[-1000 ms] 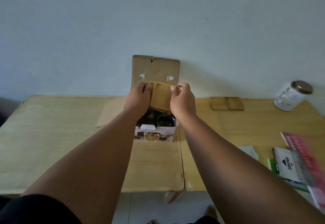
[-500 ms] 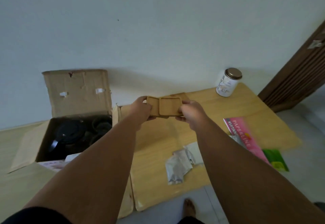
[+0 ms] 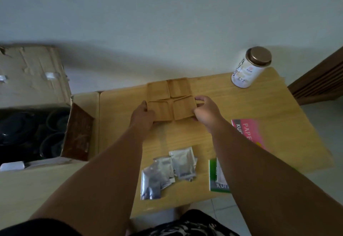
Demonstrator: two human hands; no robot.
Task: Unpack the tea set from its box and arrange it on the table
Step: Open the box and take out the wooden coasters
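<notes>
Two square wooden coasters (image 3: 168, 89) lie side by side at the far edge of the wooden table (image 3: 278, 109). Just in front of them I hold two more. My left hand (image 3: 142, 116) grips the left coaster (image 3: 159, 110) and my right hand (image 3: 206, 110) grips the right coaster (image 3: 183, 107), both low over the table and touching the far pair. The open cardboard box (image 3: 33, 76) stands at the left, with dark cups (image 3: 53, 141) and other black pieces of the tea set inside.
A white tin with a brown lid (image 3: 248, 68) stands at the far right corner. Silver foil sachets (image 3: 167, 170) lie near the front edge. A pink booklet (image 3: 248, 132) and a green one (image 3: 213, 178) lie at the right. A dark wooden door (image 3: 323, 80) is at the right.
My view swung right from the box to the right table. Both hands carried the coasters from the box and lowered them next to the two that lie there.
</notes>
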